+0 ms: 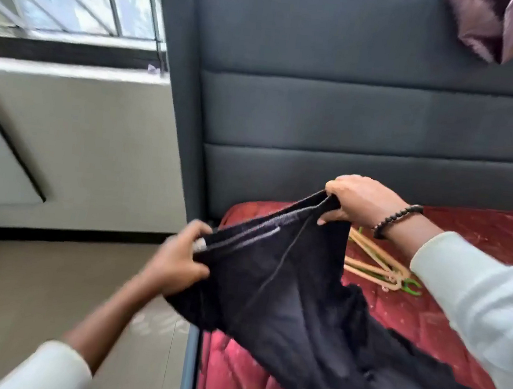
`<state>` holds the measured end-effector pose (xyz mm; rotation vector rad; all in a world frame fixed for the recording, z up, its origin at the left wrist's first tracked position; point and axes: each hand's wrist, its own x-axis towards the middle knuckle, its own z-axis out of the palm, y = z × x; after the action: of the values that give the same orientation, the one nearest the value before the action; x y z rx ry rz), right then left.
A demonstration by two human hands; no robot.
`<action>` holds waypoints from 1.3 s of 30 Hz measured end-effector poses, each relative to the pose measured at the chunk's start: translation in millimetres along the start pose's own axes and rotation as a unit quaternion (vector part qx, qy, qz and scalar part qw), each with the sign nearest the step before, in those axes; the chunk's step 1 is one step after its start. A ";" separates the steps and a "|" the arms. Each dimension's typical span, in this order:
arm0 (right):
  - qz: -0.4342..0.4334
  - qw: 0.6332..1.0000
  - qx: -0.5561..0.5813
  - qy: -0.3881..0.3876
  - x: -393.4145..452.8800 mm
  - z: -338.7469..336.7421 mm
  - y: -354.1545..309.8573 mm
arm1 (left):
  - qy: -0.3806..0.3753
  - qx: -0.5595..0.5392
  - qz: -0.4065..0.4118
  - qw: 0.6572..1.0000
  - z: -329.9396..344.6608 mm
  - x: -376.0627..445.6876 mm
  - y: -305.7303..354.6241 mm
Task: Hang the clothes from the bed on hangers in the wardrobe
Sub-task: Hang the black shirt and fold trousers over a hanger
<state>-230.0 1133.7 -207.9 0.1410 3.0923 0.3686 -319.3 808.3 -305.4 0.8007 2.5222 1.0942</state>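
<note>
A black garment (315, 313) is held stretched between both hands above the left edge of the bed (458, 319), near the headboard (353, 119). Its upper hem, marked by grey stitching, runs taut from one hand to the other. The left hand (176, 265) is curled round the near end of the hem; the cloth is pinched between thumb and fingers, with a small white tag seen at the fingertips. The right hand (356, 202) is closed on the far end, the fabric gathered under the curled fingers and the thumb pressed beneath it. A dark beaded bracelet (398, 218) is worn on the right wrist. The rest of the garment is draped down and trails across the red quilted cover toward the bed's near right part. Several hangers (378, 265), beige with a green one beneath, are seen lying on the cover just beyond the garment, below the right wrist. Motion blur is noted on the left forearm.
</note>
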 end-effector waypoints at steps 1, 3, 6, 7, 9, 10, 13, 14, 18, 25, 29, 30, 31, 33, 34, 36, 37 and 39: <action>0.016 1.000 0.009 0.011 3.0 -27.6 16.8 | 0.025 0.038 0.019 0.999 -31.5 26.9 25.7; 0.046 0.998 0.020 0.030 6.8 -95.6 48.0 | 0.065 0.142 0.070 0.985 -93.6 66.3 85.7; 0.094 0.992 0.034 0.074 5.9 -206.3 84.9 | 0.099 0.233 0.133 0.958 -184.6 87.7 174.9; 0.091 0.992 0.034 0.086 5.2 -240.7 95.1 | 0.101 0.249 0.149 0.951 -211.2 91.3 198.8; 0.090 0.990 0.030 0.102 5.9 -312.0 116.5 | 0.112 0.275 0.160 0.941 -271.3 95.3 251.7; 0.096 0.988 0.026 0.121 5.7 -350.5 127.3 | 0.117 0.284 0.161 0.938 -304.0 95.6 280.6; 0.117 0.971 0.050 0.203 2.5 -446.4 154.1 | 0.135 0.341 0.221 0.904 -382.8 104.0 355.2; 0.122 0.968 0.058 0.210 0.5 -470.3 160.7 | 0.139 0.362 0.221 0.895 -399.6 107.8 375.5; 0.135 0.963 0.032 0.232 -4.0 -531.6 180.9 | 0.130 0.415 0.162 0.886 -431.9 112.5 437.4; 0.189 0.959 0.035 0.209 -21.5 -529.1 198.0 | 0.096 0.469 0.065 0.875 -433.3 125.4 469.3; 0.197 0.947 0.021 0.253 -31.9 -522.1 205.6 | 0.075 0.469 -0.032 0.879 -445.8 132.2 447.6; 0.206 0.944 0.030 0.256 -33.8 -522.5 208.0 | 0.085 0.458 -0.028 0.884 -445.9 132.2 451.2; 0.216 0.943 0.034 0.252 -35.1 -524.0 208.6 | 0.102 0.440 -0.007 0.892 -445.7 130.1 459.9; 0.231 0.947 0.021 0.220 -35.2 -521.1 209.1 | 0.131 0.371 0.054 0.918 -443.5 127.5 484.0; 0.234 0.954 0.017 0.187 -34.2 -517.5 208.5 | 0.142 0.329 0.090 0.929 -442.5 126.6 499.1; 0.225 0.967 0.069 0.093 -31.2 -501.0 204.7 | 0.166 0.266 0.151 0.937 -438.9 124.0 529.9; 0.212 0.969 0.121 0.045 -28.7 -489.2 200.3 | 0.176 0.251 0.174 0.936 -435.8 121.2 544.2; 0.182 0.954 0.238 0.000 -19.4 -461.6 187.3 | 0.184 0.237 0.212 0.930 -429.9 118.6 566.8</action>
<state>-210.4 1205.4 285.1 0.7211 3.0752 -0.3858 -394.7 944.7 398.8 1.4408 3.0859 0.8025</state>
